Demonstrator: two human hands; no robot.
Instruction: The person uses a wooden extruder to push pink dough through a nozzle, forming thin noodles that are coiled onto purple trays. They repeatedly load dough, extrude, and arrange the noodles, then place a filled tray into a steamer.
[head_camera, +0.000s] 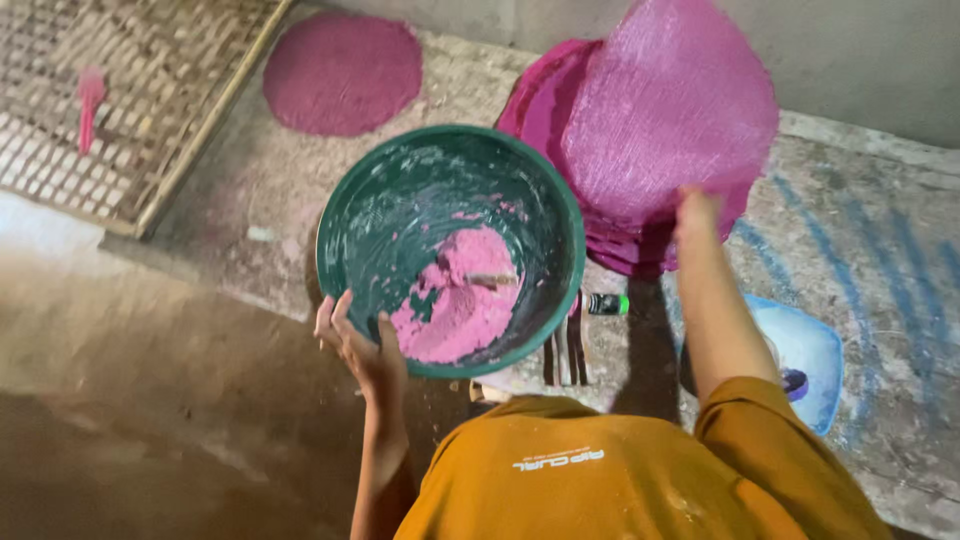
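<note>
Left hand (352, 345) on round green bowl (360, 215), right hand (697, 212) lifting thin pink disc (668, 105)

Dim, soft, slightly blurred picture; dark shadow at lower left.

Tilted green bowl (400, 210) holds pink batter; thin pink round sheet (668, 105) lifted upright.

A woven bamboo mat (150, 100) is lying top left w/ a pink brush (88, 105) resting on it. A round pink sheet (343, 73) is drying on the concrete beside it. A pale blue lid (815, 352) and a green-capped bottle (606, 303) are sitting nearby.
</note>
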